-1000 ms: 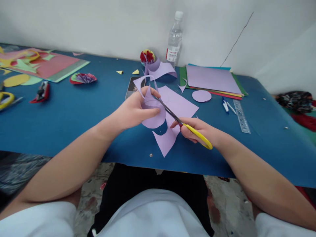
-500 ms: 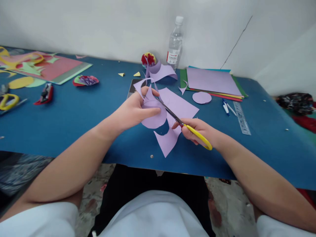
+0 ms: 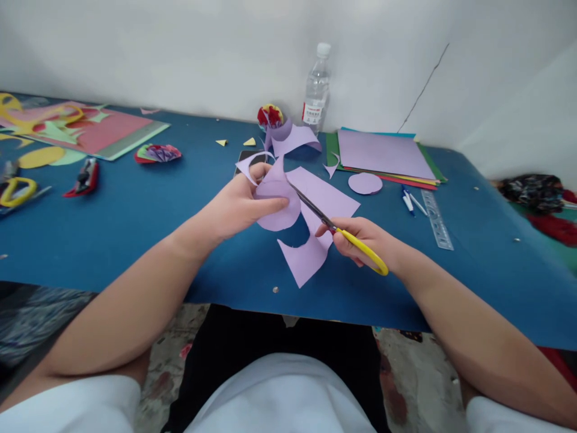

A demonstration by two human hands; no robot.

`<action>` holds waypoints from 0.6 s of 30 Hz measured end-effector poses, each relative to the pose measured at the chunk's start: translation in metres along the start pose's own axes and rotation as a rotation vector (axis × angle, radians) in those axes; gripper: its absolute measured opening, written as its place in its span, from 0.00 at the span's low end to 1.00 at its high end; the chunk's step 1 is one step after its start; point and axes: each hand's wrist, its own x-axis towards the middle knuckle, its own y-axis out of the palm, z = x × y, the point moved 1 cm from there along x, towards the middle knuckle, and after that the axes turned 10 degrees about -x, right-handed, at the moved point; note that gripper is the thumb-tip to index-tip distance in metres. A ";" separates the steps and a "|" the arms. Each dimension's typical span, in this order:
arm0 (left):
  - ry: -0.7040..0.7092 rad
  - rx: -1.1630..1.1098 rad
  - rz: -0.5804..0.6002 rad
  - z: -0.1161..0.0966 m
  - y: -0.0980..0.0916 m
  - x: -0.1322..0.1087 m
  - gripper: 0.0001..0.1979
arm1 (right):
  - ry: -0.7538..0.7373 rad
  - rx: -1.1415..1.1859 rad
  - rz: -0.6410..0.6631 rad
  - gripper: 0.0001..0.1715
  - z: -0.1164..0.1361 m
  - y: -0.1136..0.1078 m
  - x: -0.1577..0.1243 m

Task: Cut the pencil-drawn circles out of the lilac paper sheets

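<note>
Between thumb and fingers, my left hand pinches a rounded piece of purple paper, with a curved offcut strip curling up behind it. My right hand is closed around yellow-handled scissors. Their dark blades point up and left, and the tips meet the right edge of the held paper. Under and beside the hands lies a purple sheet with a pointed, curved-edge scrap near it. Off to the right rests a cut purple circle.
A water bottle stands by the wall, near a crumpled-paper ball. A stack of coloured paper, pens and a clear ruler lie right. Leftward are a red stapler-like tool, a pleated paper piece and other scissors.
The thin strip near the blade tips has shifted left, away from the scissors, and the held paper has turned slightly. The whole view has tilted a little.
</note>
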 end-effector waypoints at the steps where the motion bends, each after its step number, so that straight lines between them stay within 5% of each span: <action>1: 0.004 -0.014 -0.019 0.000 -0.001 0.000 0.25 | 0.000 -0.003 -0.016 0.47 0.002 -0.001 -0.001; 10: -0.032 -0.123 -0.059 0.008 -0.002 0.002 0.20 | -0.029 -0.012 0.007 0.48 -0.007 -0.001 0.006; 18: -0.065 0.047 0.006 0.001 -0.001 0.001 0.20 | -0.094 -0.088 0.002 0.47 -0.008 0.000 0.007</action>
